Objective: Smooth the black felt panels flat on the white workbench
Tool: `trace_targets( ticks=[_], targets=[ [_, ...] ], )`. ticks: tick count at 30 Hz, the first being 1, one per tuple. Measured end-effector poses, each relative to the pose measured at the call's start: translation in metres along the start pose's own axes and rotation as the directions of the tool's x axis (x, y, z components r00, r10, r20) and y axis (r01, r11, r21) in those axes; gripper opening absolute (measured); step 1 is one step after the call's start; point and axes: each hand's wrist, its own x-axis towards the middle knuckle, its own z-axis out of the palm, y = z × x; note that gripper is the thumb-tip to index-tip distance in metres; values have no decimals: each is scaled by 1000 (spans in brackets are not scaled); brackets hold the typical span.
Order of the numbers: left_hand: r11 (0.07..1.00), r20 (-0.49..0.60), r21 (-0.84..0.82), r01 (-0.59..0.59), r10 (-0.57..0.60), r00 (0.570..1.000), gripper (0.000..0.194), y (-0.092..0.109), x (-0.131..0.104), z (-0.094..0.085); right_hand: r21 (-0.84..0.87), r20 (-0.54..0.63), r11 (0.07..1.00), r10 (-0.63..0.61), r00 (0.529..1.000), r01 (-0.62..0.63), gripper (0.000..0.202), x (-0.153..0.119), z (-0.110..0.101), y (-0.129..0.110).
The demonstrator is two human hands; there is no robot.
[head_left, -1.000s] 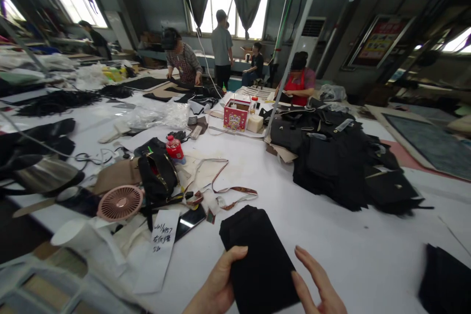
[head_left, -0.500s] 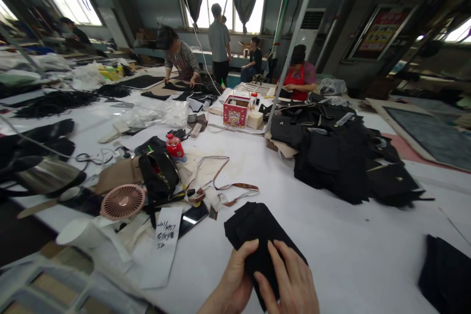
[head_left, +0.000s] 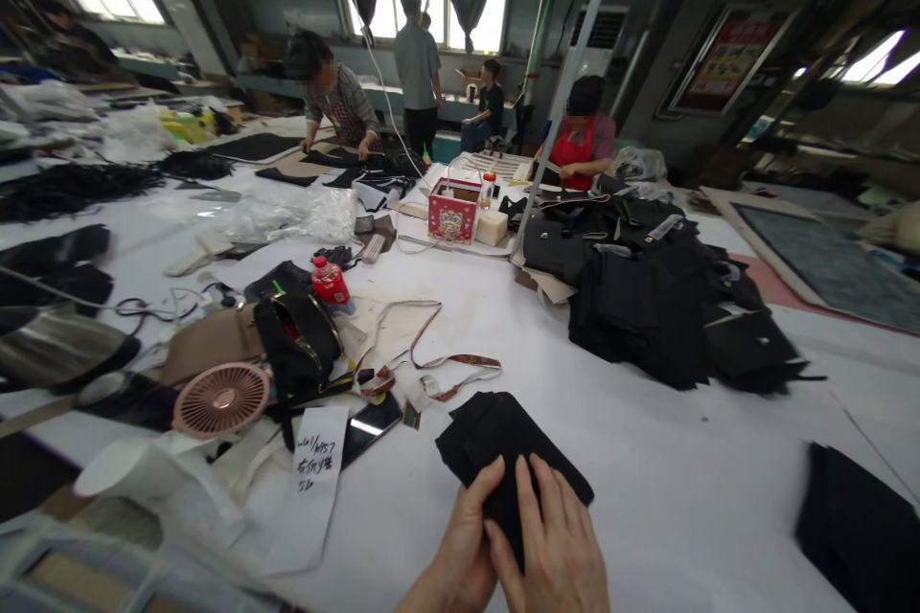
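A stack of black fabric pieces (head_left: 495,421) is between my two hands, low in the middle of the head view, above the white table. My left hand (head_left: 464,536) grips its near left side, with the thumb on top. Over the near right side lies my right hand (head_left: 553,536), fingers pressed together on the cloth and thumb close to my left hand. The hands cover the near end of the stack. Another dark stack of cloth (head_left: 859,527) lies at the right edge.
A big pile of black pieces (head_left: 647,297) lies to the right. On the left are a pink fan (head_left: 222,399), a black bag (head_left: 298,335), a red bottle (head_left: 331,283), a phone (head_left: 372,426) and a paper slip with writing (head_left: 316,479). Co-workers are across the table.
My right hand has shifted left over the stack, its thumb now nearer my left hand. Both hands still hold the cloth. The whole view has shifted slightly.
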Motion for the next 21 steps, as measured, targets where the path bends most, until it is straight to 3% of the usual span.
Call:
trace_targets(
  ticks=[8, 16, 21],
  targets=[
    [1000, -2, -15, -8, 8, 1000, 37, -1, 1, -2, -84, 26, 993, -78, 997, 80, 63, -8, 13, 0],
    [999, -127, 30, -29, 33, 991, 21, 0, 3, -9, -119, 13, 990, -70, 997, 71, 60, -5, 14, -4],
    [1000, -94, -1, -15, 14, 995, 23, 1, -2, -6, -123, 6, 990, -71, 997, 71, 60, -11, 20, -4]
  ],
)
